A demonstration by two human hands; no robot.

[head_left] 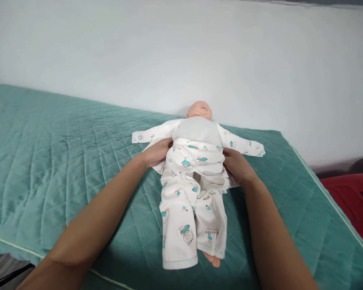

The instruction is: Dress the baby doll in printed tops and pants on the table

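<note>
A baby doll [199, 109] lies on its back, head toward the wall, its chest covered in plain pale cloth. White printed pants [181, 205] reach up to its waist, and one foot [212, 259] shows below a leg cuff. The printed top [240, 143] is spread open, sleeves stretched out to both sides. At the waistband's left side, my left hand [159, 152] has its fingers curled at the fabric edge. On the opposite side my right hand [236, 164] grips the waistband likewise. The fingertips of both are partly hidden by cloth.
Beneath the doll is a bed with a green quilted cover [78, 161]. A white wall [139, 52] stands behind it. Beyond the bed's right edge is a red plastic object [351, 197].
</note>
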